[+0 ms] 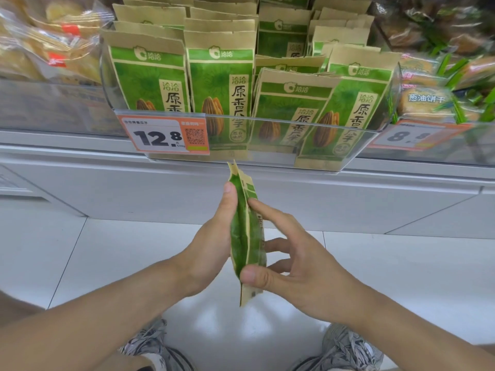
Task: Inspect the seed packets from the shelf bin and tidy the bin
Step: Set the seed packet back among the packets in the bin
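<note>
- Seed packet (245,231): one green and kraft-paper packet, held edge-on to the camera at centre frame, below the shelf bin, long axis running from 12 to 6 o'clock, top tilted slightly toward 11.
- Left hand (211,236): at 9 o'clock of the packet, palm against its side, thumb lying along the green edge near the top; its grip is pressed onto the packet.
- Right hand (292,261): at 3 o'clock of the packet; its thumb clamps the lower edge, forefinger touches the upper part, the other fingers curl behind. The grip pinches the packet.
- Shelf bin (267,159): clear plastic, at 12 o'clock of the hands, filled with matching packets (219,84) standing upright in rows; the front packets at its 3 o'clock end lean and sit lower.
- Price tag (163,135): orange-bordered, reading 12.8, clipped to the bin's front at its 9 o'clock end.
- Neighbouring goods: bagged snacks (45,46) at 9 o'clock of the bin, wrapped biscuits (428,100) at 3 o'clock.
- Floor (120,250): white tiles; two grey shoes (158,346) at 6 o'clock.
</note>
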The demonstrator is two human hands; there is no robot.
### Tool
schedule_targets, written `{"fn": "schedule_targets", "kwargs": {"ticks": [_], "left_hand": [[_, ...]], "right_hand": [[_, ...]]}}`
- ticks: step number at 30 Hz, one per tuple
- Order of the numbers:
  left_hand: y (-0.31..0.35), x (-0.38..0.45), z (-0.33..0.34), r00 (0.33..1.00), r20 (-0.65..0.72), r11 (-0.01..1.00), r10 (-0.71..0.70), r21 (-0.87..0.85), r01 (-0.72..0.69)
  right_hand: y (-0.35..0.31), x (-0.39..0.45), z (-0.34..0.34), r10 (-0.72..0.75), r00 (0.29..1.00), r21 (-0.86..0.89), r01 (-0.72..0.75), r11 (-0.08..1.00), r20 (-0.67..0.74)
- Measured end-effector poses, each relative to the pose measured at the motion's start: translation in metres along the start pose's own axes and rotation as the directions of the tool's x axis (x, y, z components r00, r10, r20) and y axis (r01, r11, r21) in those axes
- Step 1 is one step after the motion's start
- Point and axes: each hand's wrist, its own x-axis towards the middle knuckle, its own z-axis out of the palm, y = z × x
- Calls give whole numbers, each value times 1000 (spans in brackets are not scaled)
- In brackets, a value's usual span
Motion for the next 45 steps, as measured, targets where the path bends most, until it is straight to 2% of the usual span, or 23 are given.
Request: {"fn": "schedule_targets", "kwargs": {"ticks": [2,4,6,7,9,13,19,21,23,25,27,31,35,40,45], "left_hand": [[-2,-1,2,996,-27,988,87,127,-83],[1,0,5,969,-127,959,212,219,-181],[3,3,3,921,-270,938,281,281,-204],[4,5,1,912,-289,931,290,306,-199],[0,9,-2,920,-268,916,286,359,-180],[-7,8,-4,934,-258,922,249,360,-146],[-2,14,-7,984,-157,968,84,247,-43],[0,15,-9,983,-165,972,80,230,-40],[-1,15,-9,972,-216,973,92,229,-41],[-4,16,-9,961,-258,970,95,241,-31],[-5,17,-9,957,-274,972,91,235,-25],[1,19,-9,978,-206,984,36,176,1],[6,20,-11,993,-121,986,6,168,15],[2,17,-8,982,-186,988,19,153,10],[2,16,-8,983,-182,985,18,170,14]], "right_hand": [[1,1,-1,11,997,-11,-12,1000,-77],[2,2,-5,21,987,-90,-36,995,-160],[4,3,-9,39,971,-132,-72,989,-237],[5,4,-12,52,963,-108,-83,991,-264],[6,5,-18,50,963,-93,-77,993,-266],[7,6,-29,10,981,-212,-52,976,-194],[10,10,-34,3,949,-162,-57,985,-314],[8,12,-35,31,957,-123,-69,990,-289],[5,12,-38,78,977,-102,-100,990,-197],[3,10,-42,137,987,-179,-150,972,-86],[1,8,-44,175,984,-201,-178,963,-30],[-1,7,-44,143,983,-102,-155,983,-116],[2,5,-43,119,974,-89,-138,986,-193],[-3,0,-41,167,985,-133,-173,976,-52],[-6,-3,-41,164,985,-124,-169,978,-55]]}}
